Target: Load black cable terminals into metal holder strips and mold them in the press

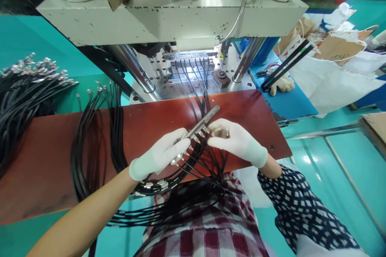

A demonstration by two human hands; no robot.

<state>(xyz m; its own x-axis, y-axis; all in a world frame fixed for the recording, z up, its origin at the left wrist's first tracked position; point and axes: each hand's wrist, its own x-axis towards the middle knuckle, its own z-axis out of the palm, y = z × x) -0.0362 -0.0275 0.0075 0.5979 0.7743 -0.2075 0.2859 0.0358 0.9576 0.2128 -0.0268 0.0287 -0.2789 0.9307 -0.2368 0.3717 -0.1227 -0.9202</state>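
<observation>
My gloved left hand (pixel 163 150) grips a slim metal bar (pixel 205 121), tilted with its far end up to the right. Several silver cable connectors (pixel 197 137) sit in a row along the bar's near edge, their black cables (pixel 208 164) trailing toward my lap. At the bar's right end my gloved right hand (pixel 237 140) is closed, fingers pinched round a cable connector (pixel 227 130). Part of that connector is hidden by the fingers. Behind the bar, several black cables run from a metal mould (pixel 189 68) in the press.
A press with steel columns (pixel 249 60) stands in front, its heavy plate (pixel 181 24) overhead. Bundles of black cables (pixel 116 128) lie across the left of the red-brown board (pixel 144 116). At right, a glove (pixel 283 84) and pliers rest on a blue surface (pixel 297 102) beside white sacks (pixel 325 76).
</observation>
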